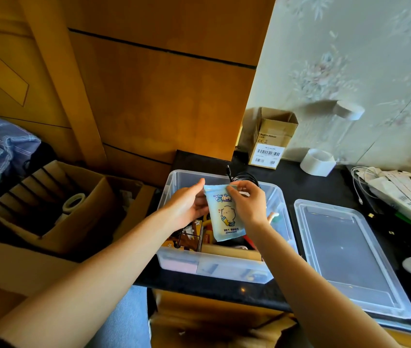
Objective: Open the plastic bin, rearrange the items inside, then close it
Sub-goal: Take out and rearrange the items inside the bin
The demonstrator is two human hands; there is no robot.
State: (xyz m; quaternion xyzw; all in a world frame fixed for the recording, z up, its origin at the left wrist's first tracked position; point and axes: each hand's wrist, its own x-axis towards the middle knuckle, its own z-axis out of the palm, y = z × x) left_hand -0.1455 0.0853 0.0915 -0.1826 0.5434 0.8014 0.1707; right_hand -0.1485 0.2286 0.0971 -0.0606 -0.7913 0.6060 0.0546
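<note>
Above the open plastic bin [171, 187], the left hand [186, 205] and right hand [247, 202] are both gripping a wet-wipes pack [224, 214], mid-rearranging; next, placing it needs a free slot.

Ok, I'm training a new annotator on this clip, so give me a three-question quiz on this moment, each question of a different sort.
1. True or false: the lid is on the plastic bin.
2. Multiple choice: what are both hands holding above the bin? A) a roll of tape B) a pack of wet wipes C) a game controller
3. Fill in: the lid lies on the counter to the ____ of the bin.

Key
1. False. The lid lies flat on the dark counter, off the bin.
2. B. The left hand and right hand hold the pack of wet wipes.
3. Right.
</note>
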